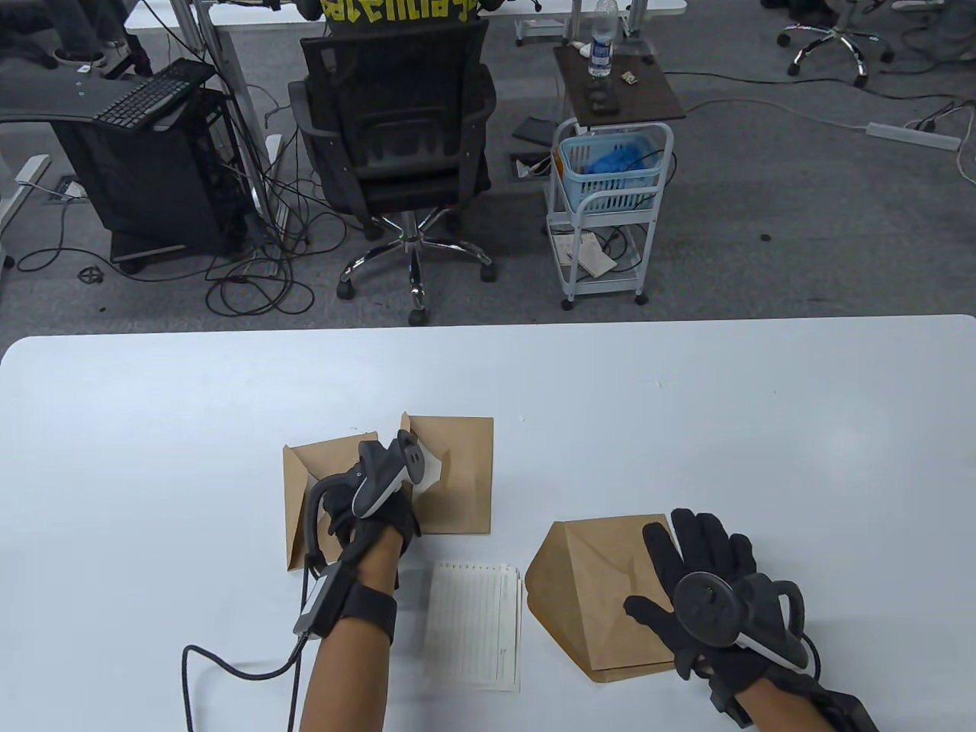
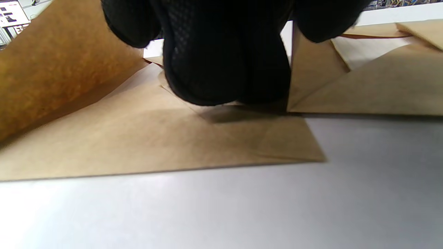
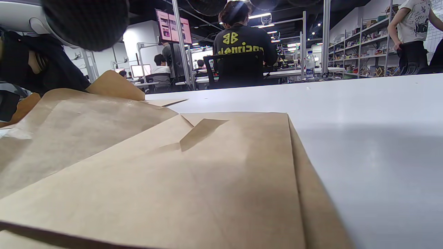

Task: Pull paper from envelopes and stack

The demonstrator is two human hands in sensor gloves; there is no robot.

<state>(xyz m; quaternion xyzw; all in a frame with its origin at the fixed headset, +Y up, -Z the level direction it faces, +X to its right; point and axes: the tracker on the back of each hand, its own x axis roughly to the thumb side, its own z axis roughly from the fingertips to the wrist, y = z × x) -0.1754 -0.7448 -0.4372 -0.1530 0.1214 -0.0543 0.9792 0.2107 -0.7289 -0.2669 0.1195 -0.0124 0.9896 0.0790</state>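
Lying flat, right hand (image 1: 713, 591) spread on envelope (image 1: 591, 595), flap pointing left; left hand (image 1: 366, 507) grip seemingly pinching paper (image 1: 433, 467).

Can't tell what the left hand (image 1: 371, 509) fingers are doing: tracker covers them in the table view, and the left wrist view gives only a dark blur of glove (image 2: 221, 52) filling the top edge. Left envelope (image 1: 305, 503) half buried under that hand. White paper (image 1: 436, 467) peeking out beside the tracker (mostly hidden). Right envelope (image 1: 602, 595) partly under the right hand (image 1: 705, 579). Print on the lined sheets (image 1: 474, 624) too small to read. Right forearm cut off at the bottom edge.
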